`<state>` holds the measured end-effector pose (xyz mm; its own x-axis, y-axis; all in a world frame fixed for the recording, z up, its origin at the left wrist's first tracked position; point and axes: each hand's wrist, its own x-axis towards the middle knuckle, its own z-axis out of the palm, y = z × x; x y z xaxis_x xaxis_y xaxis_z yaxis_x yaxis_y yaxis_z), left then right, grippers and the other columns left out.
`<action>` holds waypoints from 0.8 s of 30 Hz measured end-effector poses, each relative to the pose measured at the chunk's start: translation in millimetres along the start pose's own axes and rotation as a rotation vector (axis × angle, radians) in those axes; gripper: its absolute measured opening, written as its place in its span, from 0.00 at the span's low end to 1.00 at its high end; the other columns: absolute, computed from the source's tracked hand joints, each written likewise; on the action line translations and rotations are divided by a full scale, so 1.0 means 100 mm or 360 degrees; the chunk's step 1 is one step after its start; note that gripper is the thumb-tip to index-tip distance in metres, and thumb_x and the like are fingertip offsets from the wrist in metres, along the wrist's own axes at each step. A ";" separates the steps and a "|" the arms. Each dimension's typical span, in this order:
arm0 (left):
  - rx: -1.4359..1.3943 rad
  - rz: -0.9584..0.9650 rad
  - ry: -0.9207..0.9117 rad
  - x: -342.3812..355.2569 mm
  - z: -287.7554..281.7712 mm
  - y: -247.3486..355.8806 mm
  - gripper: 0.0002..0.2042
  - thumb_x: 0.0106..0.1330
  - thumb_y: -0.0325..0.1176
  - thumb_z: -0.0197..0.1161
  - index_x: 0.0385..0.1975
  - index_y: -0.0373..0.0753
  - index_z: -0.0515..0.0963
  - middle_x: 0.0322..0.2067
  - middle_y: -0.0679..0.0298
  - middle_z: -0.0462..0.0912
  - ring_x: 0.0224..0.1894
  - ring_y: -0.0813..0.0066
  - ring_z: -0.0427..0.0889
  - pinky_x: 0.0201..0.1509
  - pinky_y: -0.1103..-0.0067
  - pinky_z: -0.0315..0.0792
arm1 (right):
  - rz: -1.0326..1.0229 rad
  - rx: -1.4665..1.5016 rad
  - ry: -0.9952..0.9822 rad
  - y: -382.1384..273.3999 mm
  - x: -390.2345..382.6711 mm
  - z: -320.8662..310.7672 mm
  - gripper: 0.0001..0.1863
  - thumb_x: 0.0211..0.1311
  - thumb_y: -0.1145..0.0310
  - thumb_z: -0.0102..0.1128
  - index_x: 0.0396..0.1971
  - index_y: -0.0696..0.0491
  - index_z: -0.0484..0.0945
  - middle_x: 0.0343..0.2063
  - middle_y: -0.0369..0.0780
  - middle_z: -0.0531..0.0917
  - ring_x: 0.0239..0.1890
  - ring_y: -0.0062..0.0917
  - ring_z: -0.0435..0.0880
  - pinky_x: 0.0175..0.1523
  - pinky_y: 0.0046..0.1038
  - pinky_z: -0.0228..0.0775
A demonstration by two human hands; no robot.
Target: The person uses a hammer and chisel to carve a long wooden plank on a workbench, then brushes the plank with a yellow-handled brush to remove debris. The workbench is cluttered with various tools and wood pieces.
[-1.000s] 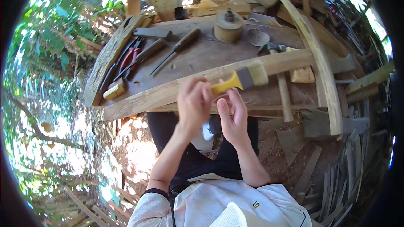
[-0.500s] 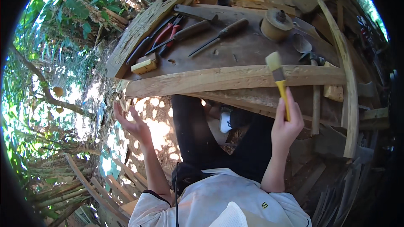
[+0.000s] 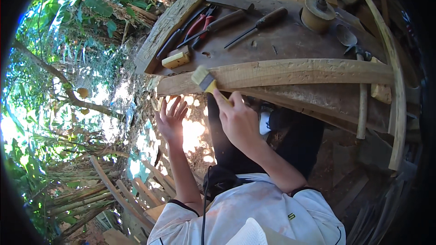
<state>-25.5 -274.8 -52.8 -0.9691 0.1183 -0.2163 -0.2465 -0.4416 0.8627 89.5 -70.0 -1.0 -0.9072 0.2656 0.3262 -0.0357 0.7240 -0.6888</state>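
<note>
My right hand (image 3: pixel 241 120) is closed round the yellow handle of a flat paintbrush (image 3: pixel 204 78). Its pale bristles are at the left part of a long, slightly curved wooden strip (image 3: pixel 281 71); whether they touch the wood I cannot tell. This strip lies along the near side of the workbench (image 3: pixel 290 36). Below the strip's left end, my left hand (image 3: pixel 171 120) is raised with its fingers spread, holding nothing.
Red-handled pliers (image 3: pixel 197 27), a screwdriver-like tool (image 3: pixel 261 25) and a small wooden block (image 3: pixel 175 59) lie on the bench. Farther right are a round wooden pot (image 3: pixel 317 16), a spoon (image 3: pixel 346 35) and a hammer (image 3: pixel 362 90). A curved stick (image 3: pixel 395 90) crosses the right end.
My right hand has carried the paintbrush leftward along the wooden strip, from its right part to its left part. My left hand stays open beside the strip's left end. The view has shifted somewhat.
</note>
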 end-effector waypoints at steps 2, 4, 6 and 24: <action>-0.0163 -0.0051 -0.0054 0.04 -0.04 -0.01 0.41 0.77 0.65 0.37 0.77 0.35 0.51 0.66 0.42 0.69 0.66 0.45 0.72 0.72 0.56 0.65 | -0.0058 -0.0094 -0.0162 -0.04 -0.02 0.19 0.31 0.61 0.73 0.62 0.66 0.56 0.72 0.35 0.45 0.77 0.25 0.36 0.85 0.30 0.34 0.81; -0.0371 -0.0126 -0.0103 0.06 -0.08 0.02 0.43 0.75 0.68 0.40 0.75 0.33 0.54 0.68 0.42 0.67 0.68 0.46 0.70 0.76 0.57 0.60 | -0.0176 0.0157 -0.0243 -0.22 0.03 0.38 0.25 0.63 0.72 0.62 0.62 0.54 0.76 0.33 0.44 0.78 0.26 0.39 0.85 0.30 0.37 0.80; -0.0516 -0.0148 -0.0149 0.03 -0.08 0.00 0.44 0.74 0.68 0.42 0.74 0.33 0.56 0.67 0.44 0.67 0.67 0.48 0.70 0.75 0.58 0.61 | -0.0193 0.0319 -0.0314 -0.31 0.08 0.42 0.24 0.65 0.69 0.62 0.61 0.55 0.76 0.34 0.44 0.80 0.27 0.38 0.86 0.30 0.36 0.80; -0.0625 -0.0128 -0.0405 -0.03 -0.01 -0.07 0.46 0.72 0.70 0.42 0.73 0.30 0.59 0.71 0.44 0.64 0.72 0.49 0.65 0.81 0.59 0.51 | -0.0030 0.0288 0.0023 -0.13 0.16 -0.04 0.19 0.62 0.70 0.65 0.53 0.54 0.81 0.26 0.45 0.82 0.28 0.41 0.85 0.33 0.39 0.78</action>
<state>-21.0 -272.7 -59.0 -0.9266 0.3583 -0.1140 -0.3518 -0.7192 0.5992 76.8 -72.5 15.4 -0.8996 0.2631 0.3485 -0.1287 0.6030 -0.7873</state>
